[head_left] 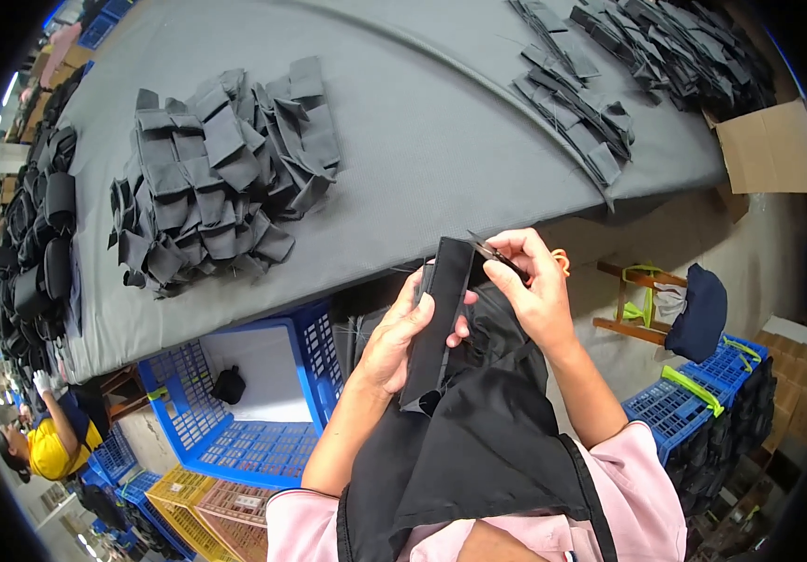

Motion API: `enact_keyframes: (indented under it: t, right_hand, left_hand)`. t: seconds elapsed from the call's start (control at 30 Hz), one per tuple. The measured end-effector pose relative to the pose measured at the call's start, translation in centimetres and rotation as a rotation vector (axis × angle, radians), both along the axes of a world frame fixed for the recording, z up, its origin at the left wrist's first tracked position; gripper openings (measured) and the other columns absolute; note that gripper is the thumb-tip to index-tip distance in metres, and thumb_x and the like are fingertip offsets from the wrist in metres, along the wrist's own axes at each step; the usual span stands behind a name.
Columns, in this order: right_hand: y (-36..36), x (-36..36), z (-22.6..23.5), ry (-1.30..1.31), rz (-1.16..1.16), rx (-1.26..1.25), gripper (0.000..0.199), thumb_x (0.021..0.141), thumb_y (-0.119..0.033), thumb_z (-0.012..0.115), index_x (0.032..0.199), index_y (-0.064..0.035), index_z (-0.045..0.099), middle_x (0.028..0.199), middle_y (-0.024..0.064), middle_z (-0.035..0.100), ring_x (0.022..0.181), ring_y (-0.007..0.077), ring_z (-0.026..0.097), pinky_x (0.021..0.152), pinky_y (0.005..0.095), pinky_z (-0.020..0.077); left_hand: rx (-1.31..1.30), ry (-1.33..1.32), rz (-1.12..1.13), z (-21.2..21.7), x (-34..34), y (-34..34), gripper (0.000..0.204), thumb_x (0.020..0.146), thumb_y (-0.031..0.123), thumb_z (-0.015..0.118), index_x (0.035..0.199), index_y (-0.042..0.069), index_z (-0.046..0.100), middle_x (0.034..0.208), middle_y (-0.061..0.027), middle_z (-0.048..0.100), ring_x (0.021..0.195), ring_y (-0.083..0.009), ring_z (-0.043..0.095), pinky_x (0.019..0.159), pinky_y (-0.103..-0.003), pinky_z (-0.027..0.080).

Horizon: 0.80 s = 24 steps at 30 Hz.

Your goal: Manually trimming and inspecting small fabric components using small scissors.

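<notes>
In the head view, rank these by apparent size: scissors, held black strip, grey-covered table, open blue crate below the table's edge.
Largest to smallest:
1. grey-covered table
2. open blue crate
3. black strip
4. scissors, partly hidden

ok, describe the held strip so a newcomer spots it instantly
Find the big grey table, then its near edge. There, the left grip holds a long black strip. Unlike the piled pieces, it is held up, with snips near its top end.

Grey-covered table [413, 150]: dark fabric pieces [199, 178] heaped left, strips [670, 47] far right.
</notes>
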State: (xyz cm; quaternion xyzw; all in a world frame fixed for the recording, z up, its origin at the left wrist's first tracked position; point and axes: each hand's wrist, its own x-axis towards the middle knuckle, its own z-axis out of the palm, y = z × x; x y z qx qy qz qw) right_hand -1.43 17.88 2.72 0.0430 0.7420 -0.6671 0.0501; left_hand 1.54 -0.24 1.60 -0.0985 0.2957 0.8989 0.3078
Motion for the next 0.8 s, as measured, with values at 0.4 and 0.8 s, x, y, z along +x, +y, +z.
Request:
enact_keyframes:
  t: [0.4, 0.8]
  right_hand:
    - [1.0, -3.2, 1.1, -0.14, 0.221, -0.049, 0.011, 0.079, -0.006, 0.067, 0.085, 0.0009, 0.06, 0.077, 0.0027, 0.06, 0.068, 0.0074, 0.057, 0.062, 0.0223, 0.0461]
    - [1.8, -2.7, 1.0, -0.208, 0.175, -0.128, 0.013, 0.081, -0.008, 0.067, 0.09, -0.0012, 0.059, 0.073, 0.0008, 0.058, 0.056, 0.0041, 0.052, 0.049, 0.0163, 0.0369]
  left_hand:
    - [-0.064, 0.023, -0.053, 0.4, -0.1, -0.1, 0.055, 0.093, 0.029, 0.053, 0.138, 0.006, 0.03, 0.118, -0.0147, 0.054, 0.088, -0.0158, 0.057, 0.074, -0.026, 0.046]
    - [-0.283, 0.039, -0.088, 1.3, -0.2, -0.1, 0.054, 0.089, 0.027, 0.061, 0.134, 0.005, 0.041, 0.12, -0.0113, 0.053, 0.093, -0.014, 0.056, 0.082, -0.026, 0.044]
